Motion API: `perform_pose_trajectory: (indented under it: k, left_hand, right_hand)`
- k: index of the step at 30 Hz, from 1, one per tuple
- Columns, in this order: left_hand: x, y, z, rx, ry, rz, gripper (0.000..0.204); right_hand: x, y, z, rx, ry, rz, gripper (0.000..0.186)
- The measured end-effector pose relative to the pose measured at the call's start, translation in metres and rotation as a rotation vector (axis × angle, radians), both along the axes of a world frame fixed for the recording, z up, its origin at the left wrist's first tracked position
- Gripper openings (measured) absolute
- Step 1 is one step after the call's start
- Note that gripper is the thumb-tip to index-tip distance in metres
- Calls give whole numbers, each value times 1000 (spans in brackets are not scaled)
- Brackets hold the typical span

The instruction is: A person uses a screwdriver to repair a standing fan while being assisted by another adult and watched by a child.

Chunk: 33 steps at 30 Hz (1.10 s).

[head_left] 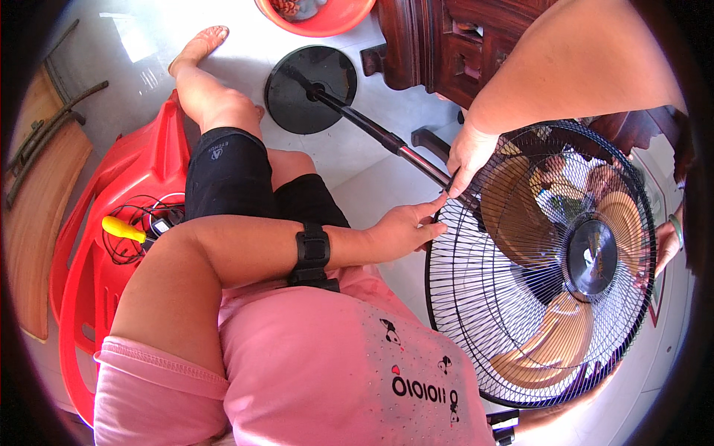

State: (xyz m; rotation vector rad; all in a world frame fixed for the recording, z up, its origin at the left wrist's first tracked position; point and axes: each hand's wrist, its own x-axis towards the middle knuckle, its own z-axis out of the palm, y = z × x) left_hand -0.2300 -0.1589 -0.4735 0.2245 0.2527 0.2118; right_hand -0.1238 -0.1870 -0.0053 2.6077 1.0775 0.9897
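Note:
A pedestal fan lies tilted at my right, its black wire guard [461, 297] around brown translucent blades [550, 346]. My left hand [405, 230] is at the guard's left rim, with index finger and thumb closed on the edge. Right beside those fingertips, another person's hand [472, 152] pinches the same rim from above. A second hand of that person, with a bangle [676, 229], touches the guard's far right side. My right arm reaches under the guard's lower edge; my right hand [606, 383] is mostly hidden behind the wires, its fingers not readable.
The fan's pole [379, 134] runs to a round black base [279, 97] on the floor. On a red plastic chair [82, 297] lie a yellow-handled tool [123, 229] and cables. Carved dark wooden furniture [416, 44], a red basin [327, 26] and wooden boards [44, 245] surround me.

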Motion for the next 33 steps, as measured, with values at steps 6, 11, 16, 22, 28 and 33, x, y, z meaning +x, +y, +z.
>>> perform_pose_trajectory:
  k: [6, 11, 16, 22, 28, 33]
  left_hand:
    - [-1, 13, 1, -55, -49, -81, 67]
    - [-3, 22, 3, -51, 14, -164, 70]
    - [0, 21, -11, -203, -227, -176, 70]
    - [-2, 51, 19, -134, -93, -322, 74]
    - [13, 62, 10, -56, -192, -400, 68]
    - [13, 82, 8, -52, -228, -560, 74]
  right_hand:
    - [-34, 42, -39, -10, -23, 17, 61]
    - [-7, 27, -20, -30, -50, 35, 61]
    - [-6, 24, -9, 2, -42, 12, 61]
    - [17, -4, 27, 56, 30, -10, 57]
    - [3, 11, -15, 463, 316, -44, 53]
    - [-11, 24, -16, 532, 482, 126, 51]
